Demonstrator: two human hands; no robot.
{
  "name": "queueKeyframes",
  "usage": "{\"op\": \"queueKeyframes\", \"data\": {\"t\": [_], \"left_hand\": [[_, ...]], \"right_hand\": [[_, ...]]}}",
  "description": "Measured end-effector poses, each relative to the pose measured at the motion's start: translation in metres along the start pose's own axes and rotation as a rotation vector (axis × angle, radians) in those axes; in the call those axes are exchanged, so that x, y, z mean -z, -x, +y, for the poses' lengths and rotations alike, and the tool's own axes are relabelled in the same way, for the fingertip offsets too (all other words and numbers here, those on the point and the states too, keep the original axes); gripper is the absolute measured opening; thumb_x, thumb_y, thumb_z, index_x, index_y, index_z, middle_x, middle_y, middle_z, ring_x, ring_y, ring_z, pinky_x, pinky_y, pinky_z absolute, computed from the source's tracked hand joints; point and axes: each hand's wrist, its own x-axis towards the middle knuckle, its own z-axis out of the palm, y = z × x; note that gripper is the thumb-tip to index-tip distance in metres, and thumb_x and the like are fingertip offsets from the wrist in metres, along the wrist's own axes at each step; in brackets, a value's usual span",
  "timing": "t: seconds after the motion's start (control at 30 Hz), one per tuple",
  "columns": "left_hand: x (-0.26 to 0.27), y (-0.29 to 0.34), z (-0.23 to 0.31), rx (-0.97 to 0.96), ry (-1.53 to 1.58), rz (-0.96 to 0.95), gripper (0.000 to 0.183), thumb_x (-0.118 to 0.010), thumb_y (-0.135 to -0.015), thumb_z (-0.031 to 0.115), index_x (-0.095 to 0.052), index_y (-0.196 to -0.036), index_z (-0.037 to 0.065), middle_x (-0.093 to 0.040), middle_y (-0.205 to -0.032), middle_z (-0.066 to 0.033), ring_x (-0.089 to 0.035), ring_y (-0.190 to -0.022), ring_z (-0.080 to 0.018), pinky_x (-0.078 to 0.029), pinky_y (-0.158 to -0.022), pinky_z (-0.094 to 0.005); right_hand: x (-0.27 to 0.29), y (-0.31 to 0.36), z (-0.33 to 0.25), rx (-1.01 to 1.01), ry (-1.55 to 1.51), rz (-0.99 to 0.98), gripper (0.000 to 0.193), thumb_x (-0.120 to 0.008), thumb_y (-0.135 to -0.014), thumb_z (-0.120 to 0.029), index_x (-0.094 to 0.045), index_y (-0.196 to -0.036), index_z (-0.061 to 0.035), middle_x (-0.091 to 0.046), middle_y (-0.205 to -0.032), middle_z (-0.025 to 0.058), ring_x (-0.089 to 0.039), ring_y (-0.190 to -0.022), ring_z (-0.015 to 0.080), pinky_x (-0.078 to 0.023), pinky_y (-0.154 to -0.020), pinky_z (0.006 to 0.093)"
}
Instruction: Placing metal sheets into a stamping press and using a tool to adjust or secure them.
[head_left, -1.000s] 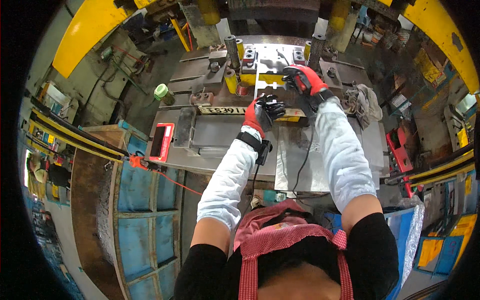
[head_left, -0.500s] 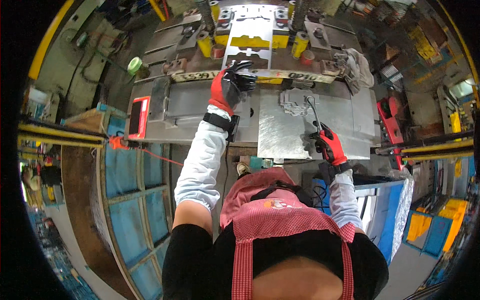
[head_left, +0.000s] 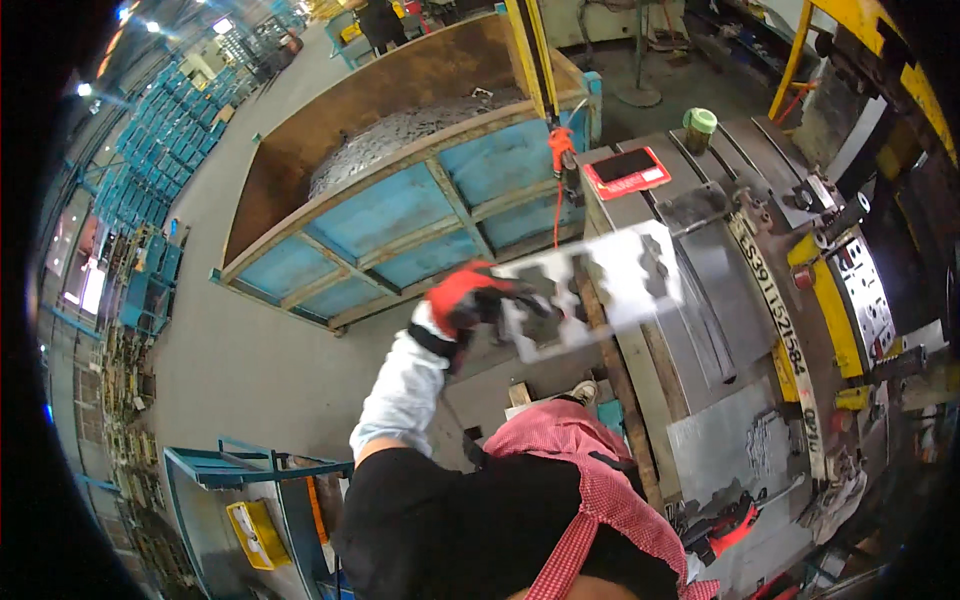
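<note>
My left hand (head_left: pixel 468 302), in a red and black glove, grips one end of a punched metal strip (head_left: pixel 622 285). The strip has irregular cut-outs and is raised between the large scrap bin and the workbench, slightly blurred by motion. At the lower right, my gloved right hand (head_left: pixel 733 528) is closed over the bench near a flat metal sheet (head_left: pixel 705 440). From it sticks out a slim metal rod (head_left: pixel 786 492), whose looped end shows in the earlier frame. Small cut metal pieces (head_left: pixel 765 445) lie piled on the sheet.
A blue-sided bin (head_left: pixel 395 225) with metal scraps stands beyond my left hand. On the bench are a red-framed dark panel (head_left: pixel 625 172) and a green-lidded jar (head_left: pixel 699 125). A press die (head_left: pixel 855 290) is at the right. A cart with a yellow box (head_left: pixel 258 535) stands lower left.
The view has turned left toward the bin. My left hand has moved from the die to the left, now with the punched strip in it. My right hand stays over the bench with the rod.
</note>
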Motion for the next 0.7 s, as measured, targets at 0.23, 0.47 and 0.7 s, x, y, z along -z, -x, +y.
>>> {"op": "queueKeyframes", "data": {"t": [0.23,0.47,0.7], "left_hand": [[0.124,-0.062,-0.114,0.184,1.140,0.806,0.034,-0.042,-0.091,0.028,-0.045,-0.115,0.005,-0.058,-0.101,-0.0181,-0.059,-0.084,-0.0315,-0.047,-0.079,-0.0438],[-0.067,-0.138,-0.136,0.636,1.008,0.127,0.048,-0.045,-0.089,0.036,-0.039,-0.125,0.004,-0.057,-0.108,-0.0167,-0.058,-0.093,-0.0290,-0.047,-0.081,-0.0418],[-0.229,-0.108,-0.063,0.691,0.902,-0.465,0.040,-0.044,-0.091,0.027,-0.043,-0.126,0.006,-0.060,-0.102,-0.0095,-0.059,-0.088,-0.0162,-0.048,-0.076,-0.0297]], "right_hand": [[-0.021,-0.023,-0.046,-0.234,-0.458,0.136,0.037,-0.049,-0.084,-0.030,-0.053,-0.109,-0.0028,-0.058,-0.088,0.0086,-0.052,-0.070,0.0135,-0.041,-0.057,0.0267],[-0.031,0.009,-0.124,-0.231,-0.543,0.181,0.028,-0.052,-0.084,-0.018,-0.053,-0.108,-0.0054,-0.052,-0.075,0.0007,-0.048,-0.062,0.0069,-0.036,-0.051,0.0211],[-0.047,-0.011,-0.185,-0.186,-0.568,0.080,0.060,-0.055,-0.079,-0.002,-0.030,-0.134,-0.0049,-0.056,-0.101,0.0087,-0.052,-0.073,0.0110,-0.045,-0.061,0.0241]]}}
